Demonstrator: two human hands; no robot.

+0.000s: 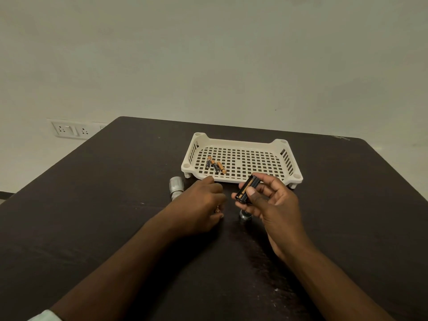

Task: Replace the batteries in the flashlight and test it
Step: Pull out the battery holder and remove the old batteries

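Observation:
My right hand [272, 205] holds a black battery holder [247, 189] with copper-topped batteries in it, tilted, just above the table. Under that hand stands a small silver flashlight cap [245, 215]. My left hand [199, 205] rests on the table with its fingers curled over a small battery [218, 210], of which only a copper end shows. The silver flashlight body [176, 187] lies on the table just left of my left hand. Three black-and-copper batteries [215, 165] lie in the left part of a white perforated tray [243, 181].
The dark table [104, 216] runs to a far edge near the wall. A white wall socket panel [69, 130] sits at the left behind the table. The tray stands just beyond both hands.

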